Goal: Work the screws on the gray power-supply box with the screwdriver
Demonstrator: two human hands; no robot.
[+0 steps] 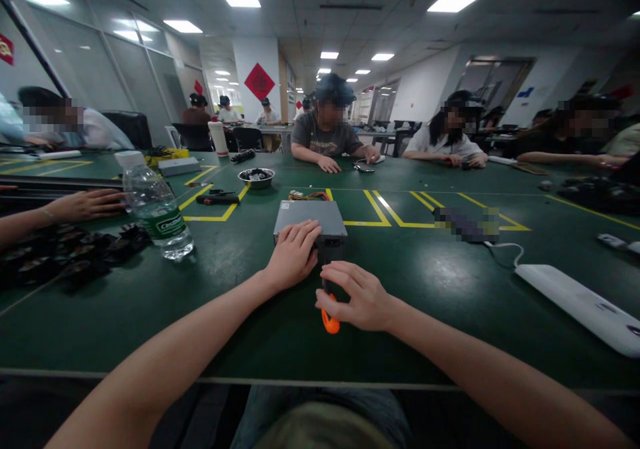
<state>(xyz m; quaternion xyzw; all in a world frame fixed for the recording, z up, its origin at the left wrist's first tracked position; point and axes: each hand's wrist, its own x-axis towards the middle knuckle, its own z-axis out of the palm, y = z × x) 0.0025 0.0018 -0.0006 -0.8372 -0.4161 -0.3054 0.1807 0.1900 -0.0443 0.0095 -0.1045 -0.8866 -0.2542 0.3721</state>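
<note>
A grey metal computer power supply (320,214) lies on the green table in front of me, its power socket side turned toward me and a bundle of coloured wires (310,196) behind it. My left hand (296,252) rests over its near left part, fingers stretched across the top. Close to the near right side, my right hand (357,295) has its thumb and fingers around a screwdriver with an orange and black handle (331,322). The screwdriver points at the power supply's near face; its tip is hard to make out.
A water bottle (163,212) stands left, beside a pile of black parts (80,255) and another person's hand (93,203). Farther back are a metal bowl (256,178) and a black-and-red tool (219,197). At right lie a white power strip (575,305) and a dark device (465,224). People sit opposite.
</note>
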